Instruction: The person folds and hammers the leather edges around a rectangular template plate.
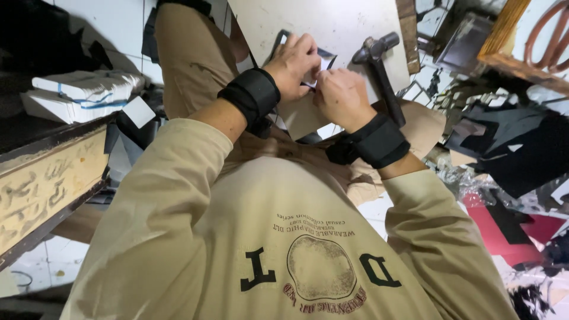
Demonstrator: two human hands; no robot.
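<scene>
My left hand (294, 61) and my right hand (339, 96) meet over a pale work board (332, 24) that rests on my lap. Both pinch a small flat piece (325, 60), white with a dark edge, between their fingertips; most of it is hidden by the fingers. A larger tan sheet (299, 121) lies under the hands. Each wrist wears a black band. A hammer (379, 59) with a dark handle lies on the board just right of my right hand.
A stack of white flat packs (83, 95) sits on a carved wooden bench (47, 178) at the left. Red and black sheet scraps (510, 178) cover the floor at the right. A wooden frame (504, 41) stands at the upper right.
</scene>
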